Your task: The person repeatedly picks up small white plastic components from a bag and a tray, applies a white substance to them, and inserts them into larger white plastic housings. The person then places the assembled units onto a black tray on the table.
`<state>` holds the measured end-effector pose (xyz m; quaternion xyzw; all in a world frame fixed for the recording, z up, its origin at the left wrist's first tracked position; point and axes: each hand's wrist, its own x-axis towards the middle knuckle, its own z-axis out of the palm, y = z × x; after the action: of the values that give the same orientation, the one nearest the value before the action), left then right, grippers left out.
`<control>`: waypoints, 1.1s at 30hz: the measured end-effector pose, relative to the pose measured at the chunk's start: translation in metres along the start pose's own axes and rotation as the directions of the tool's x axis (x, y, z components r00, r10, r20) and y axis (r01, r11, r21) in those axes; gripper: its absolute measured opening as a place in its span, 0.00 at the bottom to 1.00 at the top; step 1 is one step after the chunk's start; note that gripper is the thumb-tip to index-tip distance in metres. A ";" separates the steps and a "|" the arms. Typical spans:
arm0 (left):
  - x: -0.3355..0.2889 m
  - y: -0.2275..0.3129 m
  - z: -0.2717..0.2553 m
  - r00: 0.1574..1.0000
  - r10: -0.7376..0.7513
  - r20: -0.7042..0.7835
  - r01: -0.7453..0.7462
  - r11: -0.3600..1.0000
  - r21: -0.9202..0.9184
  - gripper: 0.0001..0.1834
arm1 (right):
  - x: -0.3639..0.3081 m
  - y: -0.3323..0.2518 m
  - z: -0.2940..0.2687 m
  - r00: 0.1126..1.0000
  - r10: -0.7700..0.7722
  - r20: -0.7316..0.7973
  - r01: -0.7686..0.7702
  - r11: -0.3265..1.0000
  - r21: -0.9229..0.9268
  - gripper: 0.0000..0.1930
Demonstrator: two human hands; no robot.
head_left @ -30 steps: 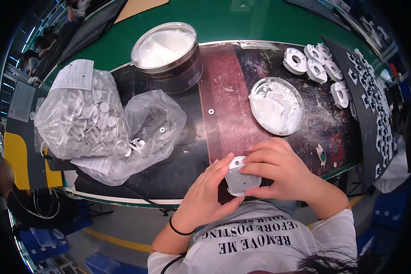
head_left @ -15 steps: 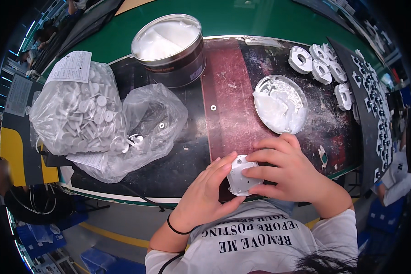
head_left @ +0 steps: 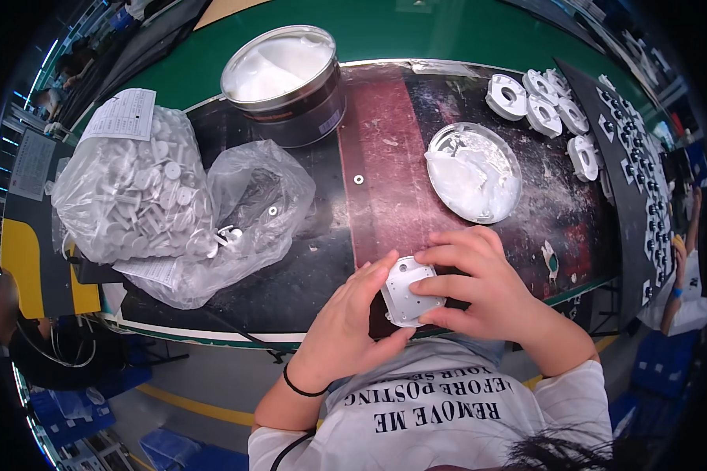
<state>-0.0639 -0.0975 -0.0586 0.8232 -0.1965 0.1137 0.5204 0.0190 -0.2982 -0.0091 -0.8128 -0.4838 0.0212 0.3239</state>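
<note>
Between my two hands is a white rounded housing part [head_left: 404, 297] with small holes in its flat face, held just above the table's near edge. My left hand [head_left: 347, 314] wraps its left side, fingers along the edge and thumb below. Fingers of my right hand [head_left: 475, 281] press on its face and right side. Beyond my right hand lies a round metal lid [head_left: 438, 182] with a smear of white grease [head_left: 479, 184] on it. A small white ring [head_left: 359, 180] rests on the tabletop ahead of my hands.
An open can of white grease [head_left: 291, 118] stands at the back. On the left sit a full bag of white plastic stemmed discs [head_left: 145, 184] and an opened clear bag [head_left: 287, 228]. Several white housings [head_left: 543, 116] lie back right, beside a dark board of small parts [head_left: 617, 180].
The tabletop things appear shifted slightly left and up in the view. Both hands keep their hold on the white housing, with only slight finger movement.
</note>
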 end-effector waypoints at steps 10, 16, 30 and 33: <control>0.001 -0.001 0.001 1.000 0.013 -0.017 -0.013 1.000 0.022 0.47 | 0.003 0.006 -0.007 0.998 -0.051 0.042 0.050 0.999 0.018 0.14; 0.001 0.003 0.001 1.000 -0.009 -0.012 0.009 0.999 0.050 0.47 | 0.000 0.009 -0.002 0.999 -0.046 0.026 0.045 0.998 0.034 0.15; 0.028 -0.025 -0.124 0.960 -0.189 -0.207 0.280 0.675 0.683 0.15 | -0.051 0.013 -0.023 0.937 0.078 -0.339 -0.038 0.991 0.125 0.17; 0.033 -0.029 -0.124 0.959 -0.256 -0.125 0.267 0.655 0.707 0.17 | -0.054 0.011 -0.024 0.926 0.092 -0.366 -0.042 0.989 0.141 0.15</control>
<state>-0.0192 0.0184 -0.0160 0.9790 -0.0122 0.1112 0.1705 0.0074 -0.3570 -0.0118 -0.7952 -0.3833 -0.0900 0.4611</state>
